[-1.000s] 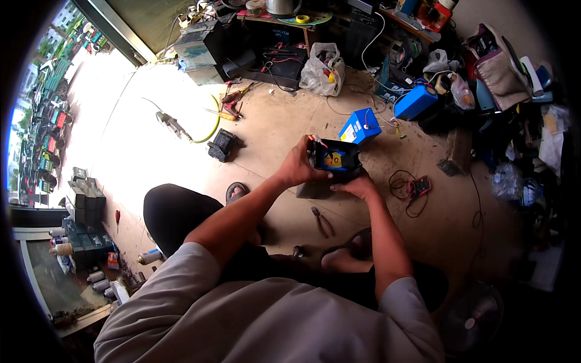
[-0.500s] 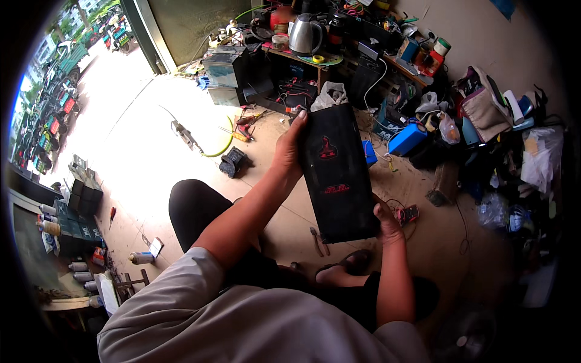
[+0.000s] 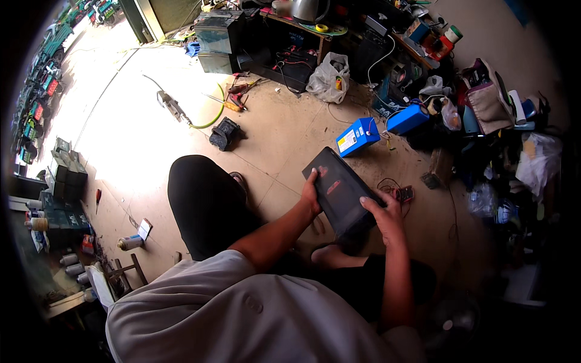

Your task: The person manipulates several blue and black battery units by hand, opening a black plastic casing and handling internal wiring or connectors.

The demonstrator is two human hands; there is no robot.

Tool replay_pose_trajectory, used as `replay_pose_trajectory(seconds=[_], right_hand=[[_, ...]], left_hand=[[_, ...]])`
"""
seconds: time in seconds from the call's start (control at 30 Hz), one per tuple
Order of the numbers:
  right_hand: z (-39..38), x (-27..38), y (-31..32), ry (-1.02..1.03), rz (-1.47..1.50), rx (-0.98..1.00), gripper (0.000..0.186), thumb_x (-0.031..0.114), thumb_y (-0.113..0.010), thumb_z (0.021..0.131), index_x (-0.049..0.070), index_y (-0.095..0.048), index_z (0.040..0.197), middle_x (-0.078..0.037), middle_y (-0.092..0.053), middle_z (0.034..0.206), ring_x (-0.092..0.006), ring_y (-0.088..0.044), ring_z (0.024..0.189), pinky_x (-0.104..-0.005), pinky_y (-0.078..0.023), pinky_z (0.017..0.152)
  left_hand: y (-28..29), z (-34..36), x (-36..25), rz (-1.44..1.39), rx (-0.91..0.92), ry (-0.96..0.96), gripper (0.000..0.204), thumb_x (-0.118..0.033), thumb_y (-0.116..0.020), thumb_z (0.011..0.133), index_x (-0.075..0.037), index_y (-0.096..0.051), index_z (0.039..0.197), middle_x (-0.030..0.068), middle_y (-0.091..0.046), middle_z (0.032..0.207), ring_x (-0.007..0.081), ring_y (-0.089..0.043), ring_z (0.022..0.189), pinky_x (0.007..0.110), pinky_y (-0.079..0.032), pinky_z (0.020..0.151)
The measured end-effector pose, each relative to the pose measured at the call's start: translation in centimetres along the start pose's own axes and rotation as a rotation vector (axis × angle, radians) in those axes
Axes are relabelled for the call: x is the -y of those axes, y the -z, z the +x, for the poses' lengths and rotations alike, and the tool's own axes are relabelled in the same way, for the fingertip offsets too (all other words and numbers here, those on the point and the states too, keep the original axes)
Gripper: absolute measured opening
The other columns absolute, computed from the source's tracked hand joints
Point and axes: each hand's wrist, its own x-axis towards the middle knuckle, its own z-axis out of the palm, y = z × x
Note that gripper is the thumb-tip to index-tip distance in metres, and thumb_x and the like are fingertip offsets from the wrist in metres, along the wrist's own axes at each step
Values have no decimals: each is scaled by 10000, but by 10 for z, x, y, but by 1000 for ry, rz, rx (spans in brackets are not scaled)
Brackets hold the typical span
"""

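Observation:
A flat black rectangular case [image 3: 342, 202] with red markings is held low in front of my body, its face tilted up. My left hand [image 3: 311, 195] grips its left edge, thumb on the upper face. Around the right edge closes my right hand [image 3: 385, 218], with that thumb also lying on the face. The fingers beneath the case are hidden. Just beyond it on the floor stands a blue battery pack [image 3: 357, 139] with a yellow and white label and thin wires. A red multimeter [image 3: 403, 193] lies to the right of the case.
A second blue pack [image 3: 408, 119] lies farther right beside heaped clutter. A white plastic bag [image 3: 330, 78], a black plastic part [image 3: 226, 134] and red-handled tools [image 3: 239, 94] are on the floor ahead. A spray can [image 3: 129, 242] lies at left. Large batteries [image 3: 218, 33] are stacked at the back.
Both hands have lowered the black case toward my body and tilted it flatter. The blue battery pack behind it now shows fully. My view has tipped downward.

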Motion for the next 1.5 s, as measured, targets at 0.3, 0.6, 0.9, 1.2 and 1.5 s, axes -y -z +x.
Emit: replay_pose_trajectory(seconds=[0.3,0.6,0.9,1.2,1.5], right_hand=[[108,-65,-51,-105,-365,-105,528,398,-808,865,-74,-777,1098,-114,-780,931,-153,-711,825,-318,-564,777],[100,-11,-40,-54,-558,-154,596,517,-761,841,-16,-788,1106,-202,-797,1002,-314,-776,957,-402,-577,864],[45,2,-1,-45,-197,-134,463,298,-813,878,-88,-762,1129,-98,-778,950,-143,-708,846,-292,-550,793],[45,-31,45,-209,-113,78,408,260,-804,865,-33,-761,1146,-46,-750,960,-118,-694,860,-286,-555,760],[67,-55,113,-608,-248,335,424,308,-831,801,32,-741,1110,-41,-758,1003,-140,-721,921,-310,-583,816]], left_hand=[[48,37,12,16,-152,136,646,-569,-414,1093,-57,-588,1446,211,-670,1390,389,-671,1240,535,-501,1121],[21,40,14,-101,-23,180,677,-561,-421,1098,-49,-502,1533,239,-624,1452,408,-640,1297,552,-474,1153],[-6,-11,58,56,33,152,730,-632,-425,1077,-74,-512,1538,162,-571,1545,338,-546,1426,515,-386,1230],[18,14,25,250,-203,272,908,-801,-445,983,-172,-393,1636,180,-441,1639,420,-469,1465,647,-321,1210],[96,142,17,-59,-70,408,916,-729,-549,987,-21,-464,1563,210,-484,1614,392,-448,1489,591,-251,1273]])
